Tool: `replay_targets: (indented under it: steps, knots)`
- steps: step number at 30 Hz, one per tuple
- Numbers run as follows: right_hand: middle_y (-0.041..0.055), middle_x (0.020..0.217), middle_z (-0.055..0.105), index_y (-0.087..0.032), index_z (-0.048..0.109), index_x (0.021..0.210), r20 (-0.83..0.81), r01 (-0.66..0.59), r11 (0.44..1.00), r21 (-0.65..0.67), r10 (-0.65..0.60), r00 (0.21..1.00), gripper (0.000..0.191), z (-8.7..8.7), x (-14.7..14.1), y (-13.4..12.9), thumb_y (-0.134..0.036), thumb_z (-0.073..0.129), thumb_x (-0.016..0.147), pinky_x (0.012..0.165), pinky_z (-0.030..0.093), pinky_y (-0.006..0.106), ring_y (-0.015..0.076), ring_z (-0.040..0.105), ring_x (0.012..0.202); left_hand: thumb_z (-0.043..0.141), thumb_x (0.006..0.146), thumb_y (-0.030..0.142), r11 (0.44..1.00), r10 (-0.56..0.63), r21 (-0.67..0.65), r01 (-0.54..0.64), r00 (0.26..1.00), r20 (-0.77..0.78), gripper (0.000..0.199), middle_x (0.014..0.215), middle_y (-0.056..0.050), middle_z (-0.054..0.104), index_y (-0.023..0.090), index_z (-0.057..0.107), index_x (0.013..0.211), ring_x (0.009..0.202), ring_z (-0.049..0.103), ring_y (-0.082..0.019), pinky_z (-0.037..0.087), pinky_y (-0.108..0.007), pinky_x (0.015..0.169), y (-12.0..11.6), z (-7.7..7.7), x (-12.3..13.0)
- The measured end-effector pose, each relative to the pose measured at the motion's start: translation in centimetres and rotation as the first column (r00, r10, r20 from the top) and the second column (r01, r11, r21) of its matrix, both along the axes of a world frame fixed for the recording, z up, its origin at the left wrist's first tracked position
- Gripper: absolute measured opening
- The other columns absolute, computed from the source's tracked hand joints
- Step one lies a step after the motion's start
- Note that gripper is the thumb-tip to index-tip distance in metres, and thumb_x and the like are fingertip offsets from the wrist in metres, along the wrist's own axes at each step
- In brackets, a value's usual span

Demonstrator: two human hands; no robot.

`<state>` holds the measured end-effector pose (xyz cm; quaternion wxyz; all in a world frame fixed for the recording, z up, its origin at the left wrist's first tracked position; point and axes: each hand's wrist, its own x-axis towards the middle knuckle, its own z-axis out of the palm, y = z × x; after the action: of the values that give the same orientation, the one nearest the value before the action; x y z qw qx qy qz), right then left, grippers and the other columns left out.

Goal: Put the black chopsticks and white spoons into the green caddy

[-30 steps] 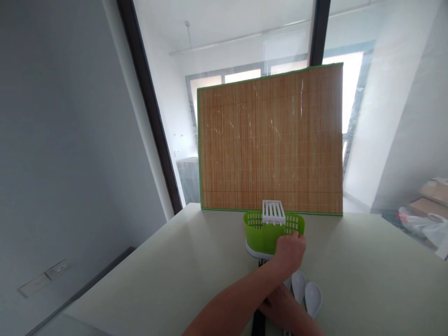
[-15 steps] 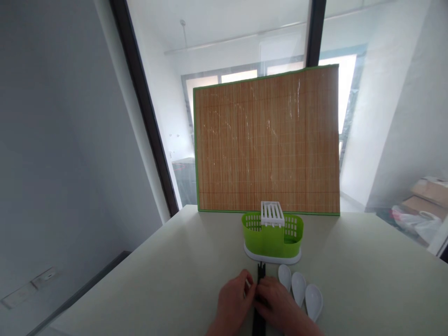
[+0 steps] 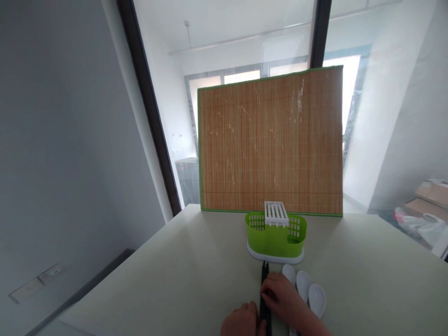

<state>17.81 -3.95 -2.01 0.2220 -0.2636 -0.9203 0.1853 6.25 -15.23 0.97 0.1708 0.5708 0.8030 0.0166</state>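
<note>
Several black chopsticks (image 3: pixel 264 280) lie bunched side by side on the table, pointing away from me. My right hand (image 3: pixel 285 298) is closed over the middle of the bunch from the right, fingers curled onto it. Lower down, at the bottom edge of the view, my left hand (image 3: pixel 241 321) is closed against the bunch's near part from the left; its lower part is cut off. Just right of my right hand are three white spoons, a left one (image 3: pixel 289 272), a middle one (image 3: pixel 303 283) and a right one (image 3: pixel 317 298). My right hand and forearm partly hide them.
Beyond the chopsticks stands a green utensil basket (image 3: pixel 275 242) with a white base and a white slatted piece on top. A bamboo mat (image 3: pixel 269 144) with green edging stands upright at the far edge of the pale table (image 3: pixel 168 275). Cardboard boxes (image 3: pixel 432 193) are at the far right.
My left hand has moved down along the chopsticks, towards me. My right hand stays on the bunch. The far ends of the chopsticks sit closer together. The whole view has shifted slightly.
</note>
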Motion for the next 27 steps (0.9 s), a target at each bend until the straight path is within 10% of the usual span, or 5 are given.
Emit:
replay_targets:
  steps: [27]
  knots:
    - [-0.0006, 0.067, 0.061, -0.020, 0.056, 0.064, 0.126, 0.052, 0.993, 0.108, -0.066, 0.990, 0.017, -0.3, 0.1, -0.1, -0.023, 0.053, 0.080, 0.063, 0.030, 0.026, 0.0149, 0.053, 0.067, 0.046, 0.071, 0.020, 0.993, 0.106, 0.059, -0.107, 0.994, 0.015, 0.018, 0.084, -0.006, 0.068, 0.019, 0.063, 0.078, 0.078, 0.061, -0.018, 0.040, -0.025, 0.064, -3.1, 1.1, -4.0]
